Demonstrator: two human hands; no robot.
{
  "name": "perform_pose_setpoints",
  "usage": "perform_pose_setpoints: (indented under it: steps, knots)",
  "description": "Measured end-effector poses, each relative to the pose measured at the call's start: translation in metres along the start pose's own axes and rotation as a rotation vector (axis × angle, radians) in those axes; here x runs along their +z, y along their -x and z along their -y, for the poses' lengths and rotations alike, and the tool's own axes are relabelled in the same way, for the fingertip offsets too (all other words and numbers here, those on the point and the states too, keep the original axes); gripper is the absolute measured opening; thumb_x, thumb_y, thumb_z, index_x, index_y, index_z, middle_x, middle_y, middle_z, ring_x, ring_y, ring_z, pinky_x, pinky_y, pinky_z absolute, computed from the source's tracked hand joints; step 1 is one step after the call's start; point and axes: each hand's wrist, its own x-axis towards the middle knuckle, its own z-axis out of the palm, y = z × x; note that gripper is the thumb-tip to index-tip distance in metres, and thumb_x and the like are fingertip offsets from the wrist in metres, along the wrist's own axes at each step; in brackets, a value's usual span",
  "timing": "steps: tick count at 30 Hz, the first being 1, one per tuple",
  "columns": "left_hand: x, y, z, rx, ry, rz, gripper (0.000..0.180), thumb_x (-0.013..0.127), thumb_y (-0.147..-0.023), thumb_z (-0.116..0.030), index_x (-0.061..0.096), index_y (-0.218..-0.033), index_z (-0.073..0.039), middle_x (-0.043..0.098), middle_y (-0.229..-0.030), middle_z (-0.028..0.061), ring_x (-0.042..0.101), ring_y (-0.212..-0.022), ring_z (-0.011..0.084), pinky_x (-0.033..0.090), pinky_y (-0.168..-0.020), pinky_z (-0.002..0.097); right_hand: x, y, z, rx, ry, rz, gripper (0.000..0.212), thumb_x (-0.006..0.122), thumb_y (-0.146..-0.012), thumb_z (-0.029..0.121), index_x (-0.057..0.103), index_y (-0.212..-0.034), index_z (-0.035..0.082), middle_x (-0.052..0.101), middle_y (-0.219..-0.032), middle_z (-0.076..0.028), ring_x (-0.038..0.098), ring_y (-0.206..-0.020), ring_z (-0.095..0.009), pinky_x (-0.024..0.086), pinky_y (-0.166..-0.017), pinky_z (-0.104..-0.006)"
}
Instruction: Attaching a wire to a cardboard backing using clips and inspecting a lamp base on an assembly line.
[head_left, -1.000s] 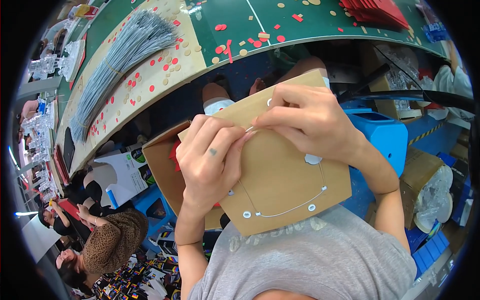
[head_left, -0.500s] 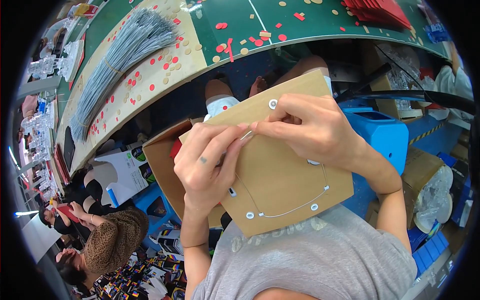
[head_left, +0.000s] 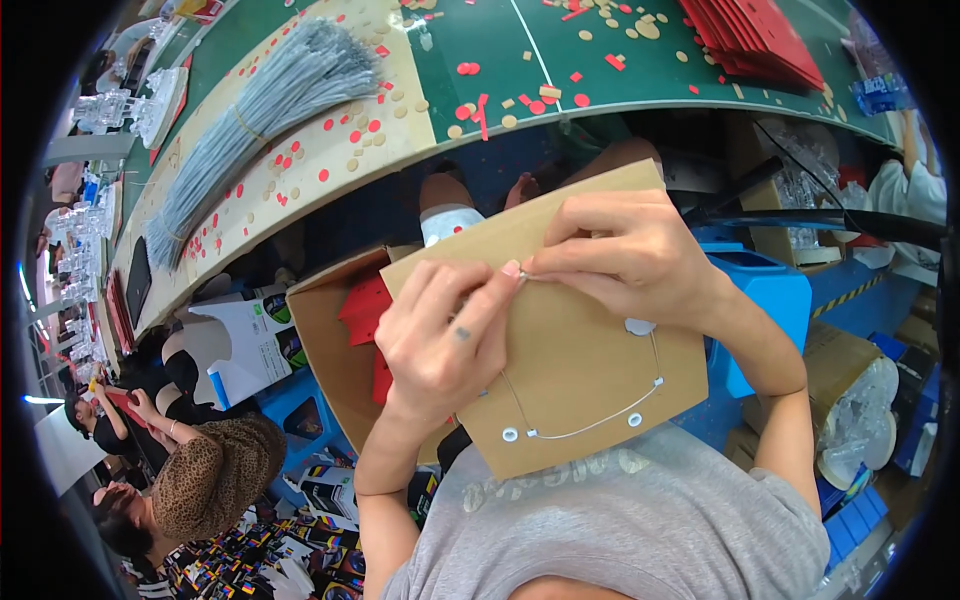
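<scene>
A brown cardboard panel (head_left: 590,365) leans against my lap and front. My left hand (head_left: 440,330) is over its left part, thumb and forefinger pinched together. Opposite, my right hand (head_left: 630,250) pinches at the same spot, fingertips almost touching the left ones. Between them is a small pale bit of thin cord (head_left: 523,273), mostly hidden by the fingers. Lower on the panel, a grey cord (head_left: 597,423) curves between two small white end pieces. White round eyelets (head_left: 510,435) sit near the lower edge, and another white disc (head_left: 638,326) shows below my right hand.
A green table (head_left: 470,60) ahead carries a bundle of grey cords (head_left: 250,120), scattered red and tan cut-outs, and stacked red folders (head_left: 755,45). An open carton (head_left: 330,345) with red pieces stands left, a blue stool (head_left: 765,300) right. Other people (head_left: 215,480) sit at the left.
Both hands have shifted slightly right and down, and their fingertips have come closer together. The short pale length between them is now mostly covered, as is an eyelet near my right hand.
</scene>
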Motion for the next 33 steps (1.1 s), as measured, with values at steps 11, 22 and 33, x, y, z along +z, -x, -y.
perform_pose_setpoints:
  steps: [11,22,33]
  knots:
    - [-0.020,-0.015,-0.008,0.200,-0.205,0.257,0.024,0.069,-0.062,-0.003,0.067,-0.086,0.001,0.059,-0.082,0.0092,0.059,-0.074,0.0237,0.048,-0.060,0.0336,0.003,-0.005,0.019,0.243,-0.101,0.048,0.012,0.079,-0.073,0.001,0.074,-0.083,0.001,0.067,-0.079,-0.008,0.065,-0.066,-0.023,0.050,-0.057,-0.0325]
    - [-0.020,-0.034,-0.014,0.309,-0.362,0.602,0.019,0.063,-0.072,-0.015,0.067,-0.080,0.001,0.057,-0.078,0.0106,0.054,-0.083,0.0240,0.042,-0.071,0.0346,0.004,0.006,0.028,0.328,-0.080,-0.061,0.008,0.079,-0.076,0.004,0.073,-0.082,0.002,0.065,-0.078,-0.006,0.063,-0.063,-0.019,0.049,-0.057,-0.0315]
    - [0.028,-0.010,-0.050,0.016,-0.435,0.231,0.015,0.062,-0.067,-0.007,0.065,-0.077,0.004,0.053,-0.074,0.0127,0.051,-0.074,0.0264,0.039,-0.068,0.0385,-0.030,-0.040,-0.018,0.031,-0.253,0.480,0.006,0.071,-0.074,0.004,0.066,-0.076,0.001,0.058,-0.074,-0.008,0.062,-0.068,-0.027,0.049,-0.060,-0.0381]
